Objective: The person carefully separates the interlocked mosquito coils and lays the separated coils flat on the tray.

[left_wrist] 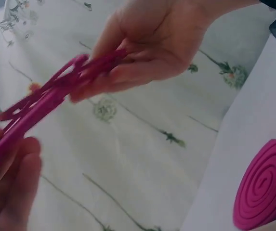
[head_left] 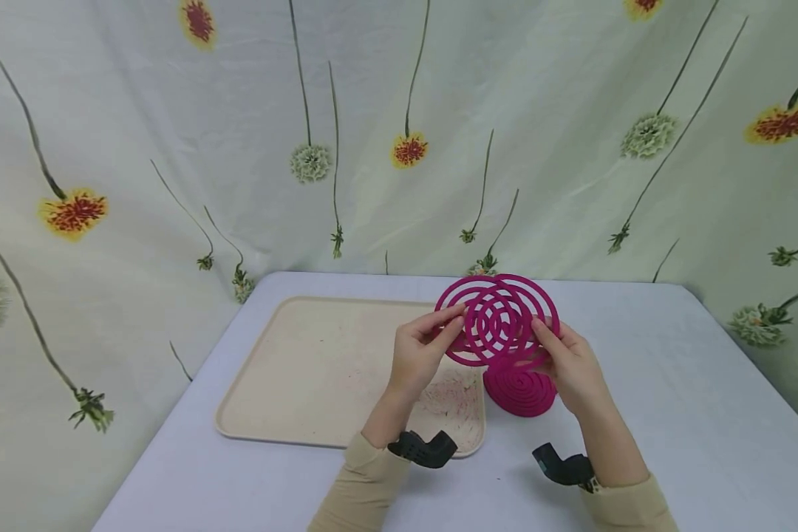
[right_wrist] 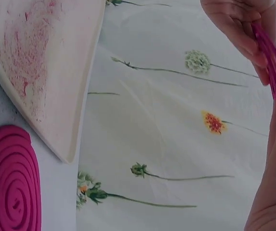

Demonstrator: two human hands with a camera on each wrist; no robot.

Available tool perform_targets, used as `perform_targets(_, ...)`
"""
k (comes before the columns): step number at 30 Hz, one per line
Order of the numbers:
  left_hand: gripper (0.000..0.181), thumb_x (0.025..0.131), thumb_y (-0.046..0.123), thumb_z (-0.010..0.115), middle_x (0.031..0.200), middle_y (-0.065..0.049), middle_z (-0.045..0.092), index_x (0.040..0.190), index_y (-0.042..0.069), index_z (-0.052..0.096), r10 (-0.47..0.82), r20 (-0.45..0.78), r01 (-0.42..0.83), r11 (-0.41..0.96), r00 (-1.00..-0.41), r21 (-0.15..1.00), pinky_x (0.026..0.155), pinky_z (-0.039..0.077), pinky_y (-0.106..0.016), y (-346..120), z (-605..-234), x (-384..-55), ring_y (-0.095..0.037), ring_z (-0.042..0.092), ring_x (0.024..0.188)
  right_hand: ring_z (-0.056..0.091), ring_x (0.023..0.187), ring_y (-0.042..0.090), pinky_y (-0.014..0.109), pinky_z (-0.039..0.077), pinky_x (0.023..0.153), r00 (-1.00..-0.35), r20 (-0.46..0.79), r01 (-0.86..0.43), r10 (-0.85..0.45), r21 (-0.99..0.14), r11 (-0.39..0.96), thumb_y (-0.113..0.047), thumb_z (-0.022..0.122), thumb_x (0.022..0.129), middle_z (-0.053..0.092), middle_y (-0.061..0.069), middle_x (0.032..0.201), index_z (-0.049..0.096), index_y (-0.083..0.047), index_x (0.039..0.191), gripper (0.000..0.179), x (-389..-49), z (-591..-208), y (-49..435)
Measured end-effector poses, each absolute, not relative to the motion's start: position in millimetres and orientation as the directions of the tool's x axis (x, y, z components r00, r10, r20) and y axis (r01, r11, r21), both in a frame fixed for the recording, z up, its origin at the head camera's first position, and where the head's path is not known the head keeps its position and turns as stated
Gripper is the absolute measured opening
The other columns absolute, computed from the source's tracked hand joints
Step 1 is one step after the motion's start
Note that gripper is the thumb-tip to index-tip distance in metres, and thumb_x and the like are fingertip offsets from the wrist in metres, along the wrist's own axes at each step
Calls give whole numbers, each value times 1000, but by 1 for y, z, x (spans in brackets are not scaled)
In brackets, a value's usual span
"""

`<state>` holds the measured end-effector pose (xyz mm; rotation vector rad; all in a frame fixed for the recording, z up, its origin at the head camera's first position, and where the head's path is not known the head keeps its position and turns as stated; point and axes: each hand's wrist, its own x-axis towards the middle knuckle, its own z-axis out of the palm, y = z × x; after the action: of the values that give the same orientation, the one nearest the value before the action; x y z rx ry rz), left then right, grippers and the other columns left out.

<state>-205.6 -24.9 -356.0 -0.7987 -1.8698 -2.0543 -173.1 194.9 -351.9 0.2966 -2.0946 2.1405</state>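
Left hand [head_left: 419, 351] is up over the right end of the tray, pinching the edge of some magenta rings [head_left: 496, 325] between thumb and fingers. Right hand [head_left: 568, 366] has a pinch on the opposite edge, just past the tray's right side, so both hands are gripping the same stuff. Looks like two sets of thin loops overlapping in the middle, but I can't tell if they're joined. They're held up in the air around the tray's far right corner as the head view sees it, and the left wrist view catches them nearly edge-on.

Below them, a tightly wound magenta coil [head_left: 521, 391] lies flat just beside the tray's right edge. As for the tray [head_left: 346, 369] itself, it's beige with rounded corners, and pinkish streaks [head_left: 448, 399] cover its near right part.

Each wrist wears a black gadget [head_left: 425, 449], one by the tray's near edge and one off to its right, with tan sleeves [head_left: 366, 488] behind them. Under the tray is a white table [head_left: 691, 369], and beyond it hangs a pale flower-print cloth [head_left: 558, 89].
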Motion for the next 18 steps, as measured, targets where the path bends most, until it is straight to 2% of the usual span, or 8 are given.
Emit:
perform_targets(4,20,88,-2,62,96,-20,67,106,-8,66,431,502,506,-116,-750,855,69,54,-25,-46,-356,-210,-11,62,74,67,70,15,28,56,66,-942,197,-234,-272,-966,110,-15,48,99,68,1,81,54,9,105,25,-171,-349,212)
perform_targets(8,17,84,-7,64,89,-18,66,101,-7,67,660,411,495,-69,-629,866,62,54,-25,-63,-356,-214,-12,59,66,68,68,23,35,57,64,-845,100,-250,-525,-942,224,-11,51,97,68,10,78,55,12,108,26,-172,-349,223)
perform_targets(12,14,83,-4,66,86,-14,64,97,-5,66,743,336,488,-14,-579,873,60,50,-24,-67,-354,-214,-13,55,66,67,67,28,38,57,64,-809,38,-240,-586,-932,271,-14,53,96,67,16,78,57,8,107,25,-174,-350,222)
perform_targets(18,8,83,-5,66,86,-13,66,90,-5,67,759,282,462,28,-587,886,69,54,-28,-63,-354,-213,-12,60,73,65,61,26,32,56,60,-765,-3,-253,-644,-918,306,-14,53,96,66,12,73,58,6,105,23,-174,-353,217)
